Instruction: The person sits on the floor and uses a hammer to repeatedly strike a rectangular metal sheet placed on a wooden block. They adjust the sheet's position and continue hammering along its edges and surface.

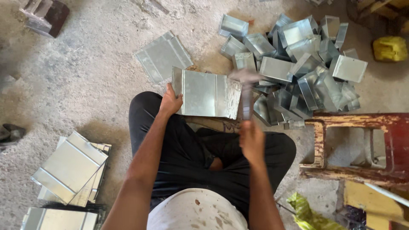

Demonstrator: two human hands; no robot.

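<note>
I sit cross-legged on a concrete floor. My left hand (170, 102) grips the left edge of a folded galvanised metal sheet (206, 93) that rests in front of my knees. My right hand (251, 140) is closed around the handle of a hammer (246, 81), whose blurred head hangs over the sheet's right edge. The hammer is motion-blurred, so I cannot tell whether its head touches the sheet.
A heap of folded metal boxes (298, 64) lies ahead on the right. One flat creased sheet (162, 55) lies beyond the held one. A stack of sheets (70, 168) sits at my left. A worn red wooden frame (358, 145) stands at right, a yellow bag (390, 48) beyond.
</note>
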